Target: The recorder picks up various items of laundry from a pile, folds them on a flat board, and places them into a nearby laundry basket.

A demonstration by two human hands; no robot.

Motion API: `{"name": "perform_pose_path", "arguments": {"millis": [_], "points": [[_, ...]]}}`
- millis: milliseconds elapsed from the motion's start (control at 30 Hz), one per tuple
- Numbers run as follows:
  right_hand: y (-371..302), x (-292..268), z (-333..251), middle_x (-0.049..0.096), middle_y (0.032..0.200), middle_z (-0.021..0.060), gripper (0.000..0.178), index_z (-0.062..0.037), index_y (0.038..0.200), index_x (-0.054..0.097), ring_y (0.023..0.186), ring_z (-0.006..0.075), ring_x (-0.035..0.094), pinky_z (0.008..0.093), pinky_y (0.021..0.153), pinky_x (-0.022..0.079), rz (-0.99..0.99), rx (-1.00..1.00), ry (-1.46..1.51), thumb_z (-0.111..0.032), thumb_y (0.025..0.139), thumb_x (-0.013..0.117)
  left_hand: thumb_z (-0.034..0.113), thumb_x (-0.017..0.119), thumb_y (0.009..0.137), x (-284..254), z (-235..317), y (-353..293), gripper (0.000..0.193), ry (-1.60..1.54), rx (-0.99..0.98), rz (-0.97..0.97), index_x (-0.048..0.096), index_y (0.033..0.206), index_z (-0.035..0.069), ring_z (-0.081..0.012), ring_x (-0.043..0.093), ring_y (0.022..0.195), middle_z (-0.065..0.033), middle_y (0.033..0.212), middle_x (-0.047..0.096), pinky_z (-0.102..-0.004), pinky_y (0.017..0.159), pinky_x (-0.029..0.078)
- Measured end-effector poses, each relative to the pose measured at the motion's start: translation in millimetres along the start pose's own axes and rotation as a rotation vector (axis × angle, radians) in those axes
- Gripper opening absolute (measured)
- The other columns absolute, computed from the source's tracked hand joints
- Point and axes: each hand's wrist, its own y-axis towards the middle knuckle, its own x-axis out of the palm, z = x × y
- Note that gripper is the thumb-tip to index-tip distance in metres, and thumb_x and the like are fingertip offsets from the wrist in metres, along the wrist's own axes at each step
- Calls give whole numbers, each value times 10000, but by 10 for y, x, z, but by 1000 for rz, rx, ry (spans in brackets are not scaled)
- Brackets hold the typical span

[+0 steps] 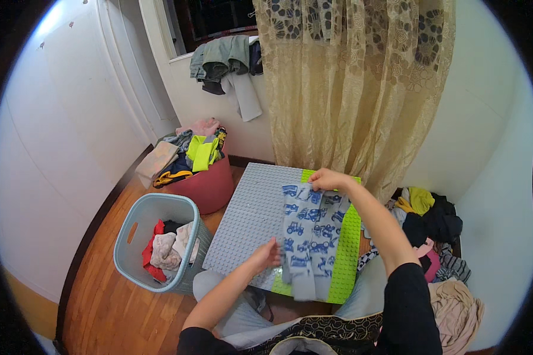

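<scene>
Wood flooring (98, 290) and a gold curtain (349, 106) surround us in the head view, where our studded grey-and-green worktop (243, 213) stands between a pale blue basket (202, 251) and heaped clothes (437, 219). Across its right-hand part lies our pale garment (311, 242) printed with blue vehicles. Our hands are apart: the right hand (329, 179) pinches its top edge, while the left hand (267, 255), fingers loosely extended, is beside its left edge, contact unclear to us.
</scene>
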Motion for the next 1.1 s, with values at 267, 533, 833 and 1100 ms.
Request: {"name": "perform_pose_path", "arguments": {"millis": [267,533,833,1100], "points": [[-117,328,261,635,828,133,280,-60,935,624,770,252,603,354,686,467,268,-258,-397,-75,682,504,161,484,883,-11,8,-56,250,275,261,183,523,1089,23,-115,567,791,-55,951,596,-234,676,470],[-1435,1397,-252,613,817,150,212,-69,911,568,803,339,594,446,670,476,-120,-326,-673,-170,728,537,133,512,860,-34,228,-99,241,220,539,453,529,1068,12,-113,559,782,-58,925,594,-239,690,467],[-1150,1467,408,549,992,162,420,-33,989,539,940,332,524,415,774,436,221,-27,-616,-305,694,664,230,672,758,253,-92,71,635,898,636,395,358,1238,-43,-265,545,988,-221,1074,542,-376,849,436],[-884,1250,759,573,1029,188,745,1,1119,527,956,317,540,342,835,427,128,216,-302,-353,525,802,200,737,688,342,-61,14,685,892,519,272,371,1201,-68,-278,532,1029,-220,1085,540,-345,884,421]]}}
